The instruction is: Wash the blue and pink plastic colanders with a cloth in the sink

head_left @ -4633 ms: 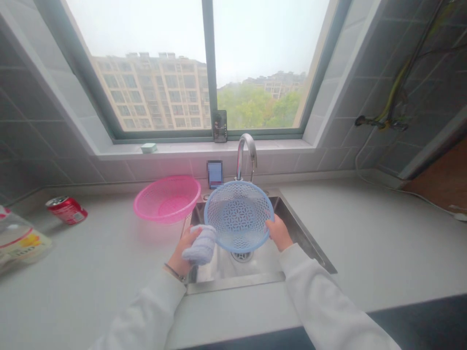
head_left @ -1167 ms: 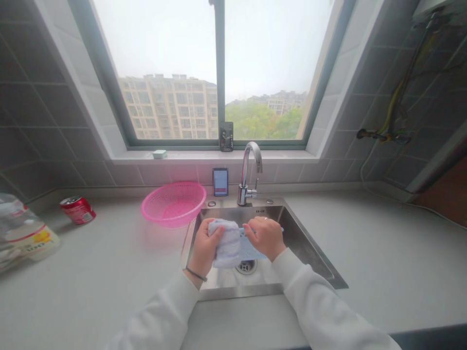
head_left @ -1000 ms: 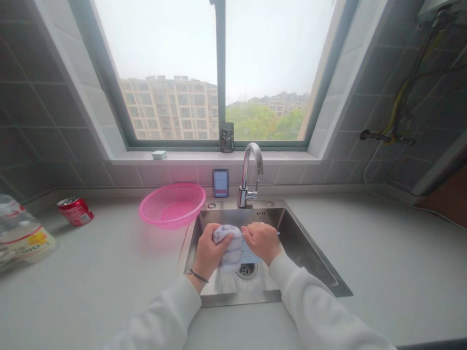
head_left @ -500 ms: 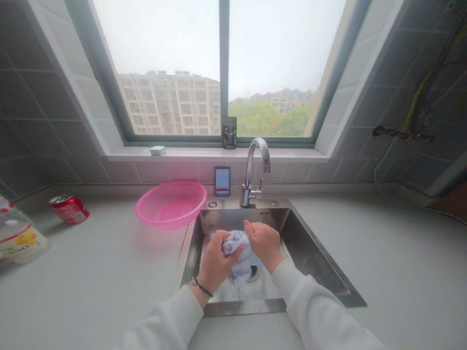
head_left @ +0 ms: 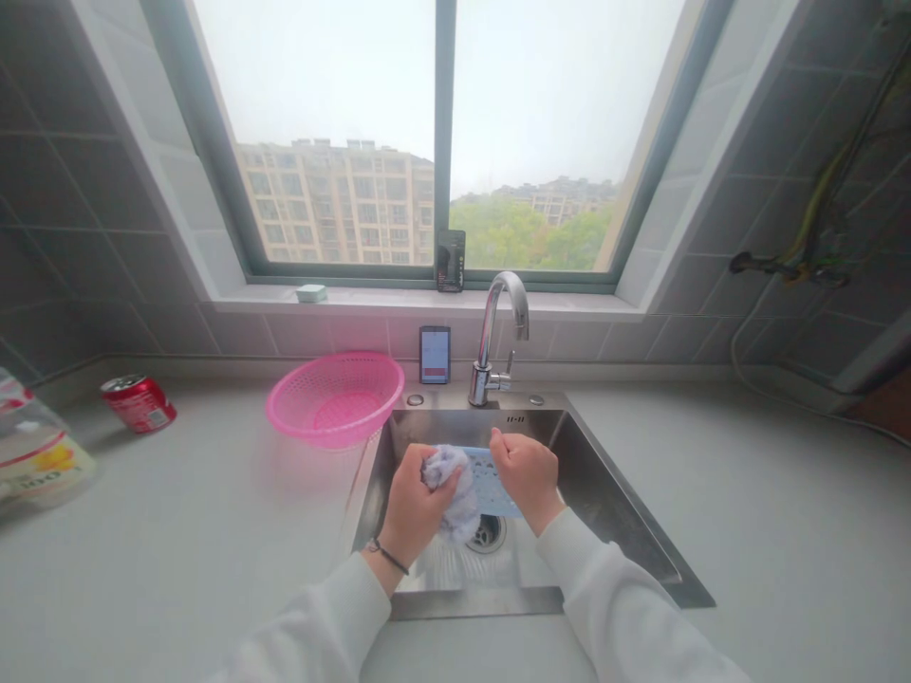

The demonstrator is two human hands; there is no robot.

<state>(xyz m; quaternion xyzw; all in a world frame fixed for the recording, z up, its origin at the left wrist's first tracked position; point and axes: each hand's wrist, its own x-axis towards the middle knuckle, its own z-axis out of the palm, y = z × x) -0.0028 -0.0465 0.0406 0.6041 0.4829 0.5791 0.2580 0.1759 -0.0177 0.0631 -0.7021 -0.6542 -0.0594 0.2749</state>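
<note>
A crumpled, pale lavender-white cloth [head_left: 459, 507] is bunched in my left hand [head_left: 413, 498], its lower part hanging over the sink. The fingers of that hand are wrapped round it, and a dark band circles the wrist. My right hand [head_left: 528, 474] is closed in a fist with the thumb on top, apart from the cloth; what its fingers hold, if anything, is hidden. Behind and between both hands shows a light blue board with holes [head_left: 491, 484], partly covered by the cloth and my right hand. Both hands are over the steel sink [head_left: 626, 503], near its drain [head_left: 488, 536].
A chrome faucet [head_left: 488, 332] rises behind the sink. Left of it are a phone-like screen [head_left: 435, 355], a pink basket [head_left: 334, 403], a red can [head_left: 139, 403] and a clear bottle [head_left: 43, 455]. A dark slab [head_left: 451, 261] and a pale green block [head_left: 311, 293] sit on the windowsill.
My left hand has shifted slightly left with the cloth, and my right hand slightly right. The gap between them has widened, showing more of the blue board and the drain.
</note>
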